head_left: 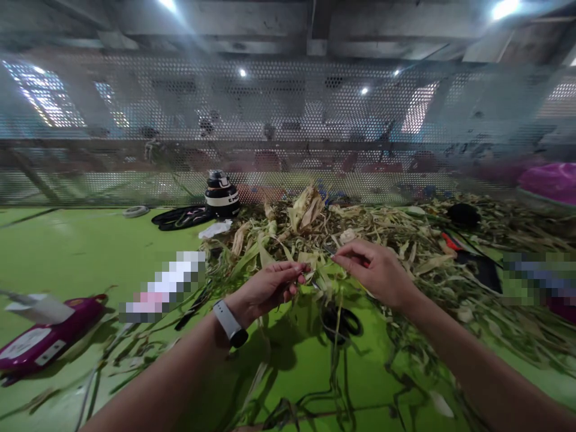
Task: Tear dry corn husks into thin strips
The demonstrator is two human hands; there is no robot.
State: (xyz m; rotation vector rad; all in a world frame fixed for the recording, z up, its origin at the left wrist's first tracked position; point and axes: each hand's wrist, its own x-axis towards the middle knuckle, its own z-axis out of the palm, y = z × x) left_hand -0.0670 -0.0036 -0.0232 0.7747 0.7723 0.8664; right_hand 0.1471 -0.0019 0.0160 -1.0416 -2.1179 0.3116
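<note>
Head: left hand (274,285), right hand (375,273) pinched, contents unclear; husk strip (338,309) runs toward wearer.

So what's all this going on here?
Someone is working with bare hands at a green table strewn with dry leaf strips. The left hand and right hand hover close together, fingertips drawn in; anything pinched there is too small to make out. Black-handled scissors lie just below them in view.
</note>
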